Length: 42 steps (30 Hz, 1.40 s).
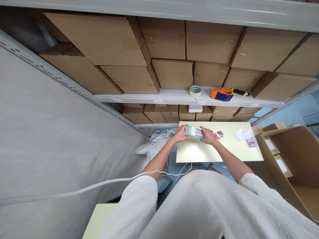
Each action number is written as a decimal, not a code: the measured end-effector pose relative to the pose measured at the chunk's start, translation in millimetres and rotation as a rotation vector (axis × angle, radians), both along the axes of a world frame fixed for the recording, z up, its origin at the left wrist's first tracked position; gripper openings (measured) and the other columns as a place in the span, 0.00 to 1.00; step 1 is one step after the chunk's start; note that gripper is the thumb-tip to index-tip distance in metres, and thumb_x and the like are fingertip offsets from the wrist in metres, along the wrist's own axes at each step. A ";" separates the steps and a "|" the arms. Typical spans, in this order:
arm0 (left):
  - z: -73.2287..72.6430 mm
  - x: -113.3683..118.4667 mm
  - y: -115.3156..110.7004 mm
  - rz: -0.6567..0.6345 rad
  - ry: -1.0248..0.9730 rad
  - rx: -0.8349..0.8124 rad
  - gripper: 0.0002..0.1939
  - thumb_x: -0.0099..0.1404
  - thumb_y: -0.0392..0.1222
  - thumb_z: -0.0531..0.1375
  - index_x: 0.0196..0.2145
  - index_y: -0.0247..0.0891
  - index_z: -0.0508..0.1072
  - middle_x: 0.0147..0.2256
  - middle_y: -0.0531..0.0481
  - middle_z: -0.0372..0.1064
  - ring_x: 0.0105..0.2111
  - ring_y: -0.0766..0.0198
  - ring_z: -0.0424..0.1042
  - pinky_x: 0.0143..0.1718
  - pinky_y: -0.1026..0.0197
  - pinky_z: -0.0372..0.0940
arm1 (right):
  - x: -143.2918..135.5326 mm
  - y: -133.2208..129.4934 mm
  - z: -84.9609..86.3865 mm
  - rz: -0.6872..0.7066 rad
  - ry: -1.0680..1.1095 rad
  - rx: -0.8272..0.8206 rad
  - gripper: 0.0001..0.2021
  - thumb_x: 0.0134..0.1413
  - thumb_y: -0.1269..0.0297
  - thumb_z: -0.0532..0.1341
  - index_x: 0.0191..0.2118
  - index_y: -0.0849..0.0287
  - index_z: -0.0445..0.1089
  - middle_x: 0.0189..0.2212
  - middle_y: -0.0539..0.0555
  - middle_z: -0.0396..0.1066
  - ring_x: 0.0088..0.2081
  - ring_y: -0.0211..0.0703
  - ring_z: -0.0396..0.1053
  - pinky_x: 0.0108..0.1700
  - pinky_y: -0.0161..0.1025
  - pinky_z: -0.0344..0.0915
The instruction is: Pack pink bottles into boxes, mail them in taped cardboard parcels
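A small green, white and pink package (195, 132) is held above the pale yellow table (219, 154). My left hand (181, 133) grips its left end, and my right hand (207, 135) has hold of the right end. Just right of my right hand, a round shiny metal object (219, 134) with a pink part beside it lies on the table. Farther right are a white paper (240, 134) and a blurred pinkish item (250, 138).
Cardboard boxes (171, 73) fill the shelves ahead. On the shelf edge sit a tape roll (195, 91), an orange and purple dispenser (221, 94) and a black-yellow tool (240, 92). A large open carton (279, 179) stands right. A white cable (107, 182) crosses left.
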State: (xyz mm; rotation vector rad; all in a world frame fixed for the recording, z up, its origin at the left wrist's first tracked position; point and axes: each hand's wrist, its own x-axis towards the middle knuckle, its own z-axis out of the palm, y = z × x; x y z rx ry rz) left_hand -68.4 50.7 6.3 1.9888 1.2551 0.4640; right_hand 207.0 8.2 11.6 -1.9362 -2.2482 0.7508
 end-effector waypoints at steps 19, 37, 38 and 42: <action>21.8 56.2 -19.3 -0.179 0.380 0.176 0.43 0.68 0.40 0.64 0.76 0.44 0.53 0.68 0.35 0.65 0.69 0.41 0.63 0.67 0.40 0.59 | -20.4 -7.1 16.2 0.126 0.008 0.214 0.45 0.59 0.60 0.68 0.78 0.53 0.51 0.63 0.64 0.73 0.62 0.62 0.68 0.69 0.60 0.51; -30.4 35.6 -14.9 0.234 -0.235 -0.124 0.41 0.52 0.38 0.73 0.61 0.40 0.62 0.59 0.39 0.67 0.59 0.47 0.71 0.59 0.46 0.70 | -26.7 -1.9 26.1 -0.133 0.449 0.276 0.23 0.76 0.52 0.49 0.65 0.55 0.70 0.65 0.63 0.68 0.67 0.53 0.65 0.70 0.52 0.62; -29.6 36.1 -16.5 0.230 -0.263 -0.136 0.42 0.52 0.39 0.73 0.62 0.40 0.61 0.60 0.38 0.66 0.60 0.47 0.71 0.60 0.45 0.69 | -28.0 -0.9 23.2 -0.126 0.456 0.276 0.22 0.75 0.54 0.51 0.64 0.56 0.70 0.65 0.64 0.69 0.67 0.53 0.66 0.70 0.52 0.63; -19.8 33.8 -22.9 0.227 -0.304 -0.104 0.41 0.61 0.45 0.72 0.65 0.41 0.58 0.65 0.36 0.63 0.65 0.48 0.68 0.65 0.46 0.65 | -30.4 -0.7 15.0 -0.090 0.426 0.273 0.20 0.70 0.59 0.55 0.63 0.55 0.71 0.64 0.63 0.68 0.67 0.54 0.65 0.69 0.53 0.65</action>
